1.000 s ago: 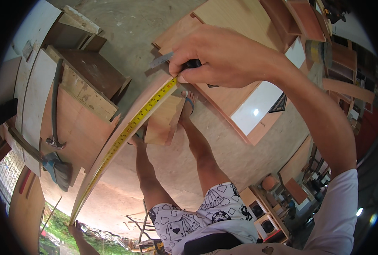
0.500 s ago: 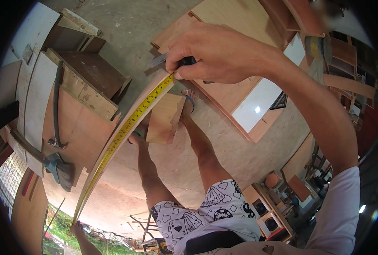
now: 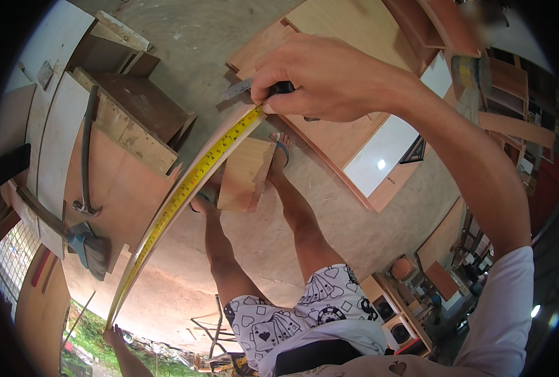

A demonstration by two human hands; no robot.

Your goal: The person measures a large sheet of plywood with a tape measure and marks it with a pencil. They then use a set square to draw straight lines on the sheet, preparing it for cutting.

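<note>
Had the yellow tape measure (image 3: 185, 191) stretched along the thin strip (image 3: 166, 207), right hand (image 3: 330, 78) pinching its end with a pencil (image 3: 235, 91), left hand (image 3: 113, 333) gripping the far end, no mark made yet.

A crowbar (image 3: 86, 157) and a brush (image 3: 91, 248) are lying on plywood sheets (image 3: 113, 188) at left, while a white panel (image 3: 386, 154) is resting on the concrete floor (image 3: 191, 44).
</note>
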